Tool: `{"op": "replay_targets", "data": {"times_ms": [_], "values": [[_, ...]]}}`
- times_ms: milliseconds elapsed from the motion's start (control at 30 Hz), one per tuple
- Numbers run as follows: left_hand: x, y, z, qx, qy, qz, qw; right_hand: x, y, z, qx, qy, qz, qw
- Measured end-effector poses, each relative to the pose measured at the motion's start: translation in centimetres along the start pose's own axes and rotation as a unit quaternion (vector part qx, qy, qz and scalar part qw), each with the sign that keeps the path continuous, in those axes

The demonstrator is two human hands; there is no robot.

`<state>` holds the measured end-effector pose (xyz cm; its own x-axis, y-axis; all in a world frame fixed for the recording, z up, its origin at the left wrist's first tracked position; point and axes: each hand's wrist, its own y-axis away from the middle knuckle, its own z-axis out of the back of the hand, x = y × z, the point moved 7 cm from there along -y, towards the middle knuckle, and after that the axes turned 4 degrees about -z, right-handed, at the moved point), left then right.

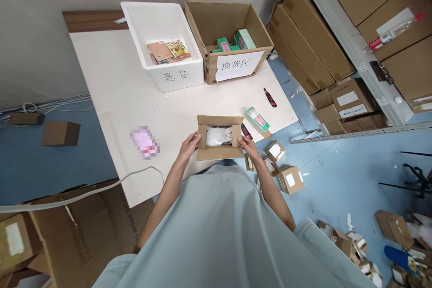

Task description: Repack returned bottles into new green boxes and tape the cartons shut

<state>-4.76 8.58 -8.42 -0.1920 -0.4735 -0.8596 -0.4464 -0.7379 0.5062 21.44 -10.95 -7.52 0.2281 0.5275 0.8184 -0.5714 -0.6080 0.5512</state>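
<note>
A small cardboard box (220, 152) lies at the table's front edge with its flaps spread open. Inside it sits something in white wrapping (218, 136); what the wrapping covers is hidden. My left hand (189, 145) grips the box's left end, and my right hand (249, 145) holds the right end. Just beyond my right hand is a red-and-black box cutter (246, 132), partly covered by the box. A green-and-white carton with a pink panel (257, 119) rests beside it. Farther back lies a second red-and-black cutter (270, 97).
On the white table (114, 81) stand a white bin (172, 80) holding booklets and a large carton (211, 65) with green boxes. A blurred pink item (145, 142) lies left, near a pale cable (135, 172). Opened boxes (290, 179) litter the floor; shelving (354, 54) rises right.
</note>
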Motion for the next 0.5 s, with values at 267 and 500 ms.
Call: {"op": "replay_targets", "data": {"times_ms": [267, 500], "values": [[-0.7, 0.5, -1.3, 0.031, -0.008, -0.004, 0.999, 0.1, 1.2, 1.6, -0.050, -0.013, -0.006, 0.999], [-2.0, -0.4, -5.6, 0.110, -0.032, -0.014, 0.993, 0.4, 5.2, 4.8, -0.106, -0.035, 0.030, 0.993]]}}
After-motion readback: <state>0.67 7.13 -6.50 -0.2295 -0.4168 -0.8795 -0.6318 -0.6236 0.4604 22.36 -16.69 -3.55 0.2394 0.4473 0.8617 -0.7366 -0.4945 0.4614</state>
